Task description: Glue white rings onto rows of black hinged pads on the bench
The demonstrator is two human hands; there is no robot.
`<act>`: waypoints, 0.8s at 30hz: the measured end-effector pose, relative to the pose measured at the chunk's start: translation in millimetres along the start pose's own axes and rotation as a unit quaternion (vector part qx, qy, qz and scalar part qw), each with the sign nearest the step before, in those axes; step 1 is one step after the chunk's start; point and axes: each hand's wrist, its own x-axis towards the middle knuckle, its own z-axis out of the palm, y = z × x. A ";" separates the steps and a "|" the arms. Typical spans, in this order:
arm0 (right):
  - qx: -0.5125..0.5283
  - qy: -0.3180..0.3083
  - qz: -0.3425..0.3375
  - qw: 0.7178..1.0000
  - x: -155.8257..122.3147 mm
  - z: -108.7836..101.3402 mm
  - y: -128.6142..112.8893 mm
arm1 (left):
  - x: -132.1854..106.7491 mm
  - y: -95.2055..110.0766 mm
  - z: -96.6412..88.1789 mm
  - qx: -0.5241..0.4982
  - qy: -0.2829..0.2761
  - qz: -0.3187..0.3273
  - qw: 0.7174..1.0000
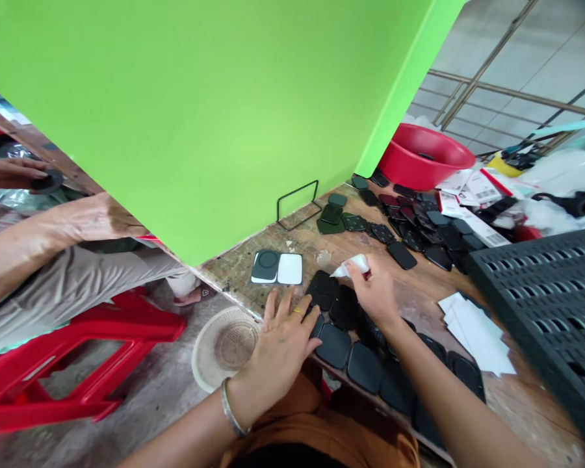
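Observation:
My right hand (pixel 376 289) is closed round a small white glue bottle (pixel 358 265), tilted with its nozzle down at a black rounded-square piece (pixel 322 290). My left hand (pixel 285 338) lies flat at the table's front edge, fingers spread, its fingertips beside the dark pieces. Rows of such dark pieces (pixel 334 346) run along the near edge, partly hidden under my right forearm. Just beyond my left fingers lies an opened flat case with a dark ringed half (pixel 266 266) and a white half (pixel 290 268).
A green panel (pixel 224 130) rises behind the table, with a black wire stand (pixel 298 205) at its foot. Heaped dark pieces (pixel 419 224), white cards (pixel 478 331), a slotted black rack (pixel 546 312) and a red tub (pixel 426 156) are rightward. A basket (pixel 202 348), red stool (pixel 88 383) and another person's arm (pixel 63 224) are leftward.

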 end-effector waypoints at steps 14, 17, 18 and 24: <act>-0.049 -0.078 -0.068 0.993 -22.5 2.6 -33.7 | 0.8 -0.3 -1.1 -0.007 -0.003 0.001 1.000; -0.055 -0.063 -0.086 0.993 -10.4 12.9 -33.2 | -0.3 0.1 -1.9 -0.006 0.000 0.002 1.000; -0.059 -0.059 -0.088 0.993 -5.7 14.5 -31.9 | -0.8 0.1 -2.1 -0.006 0.000 0.002 1.000; -0.066 -0.047 -0.050 0.995 12.3 5.6 -15.6 | -1.5 -0.3 -1.5 -0.004 0.004 0.002 1.000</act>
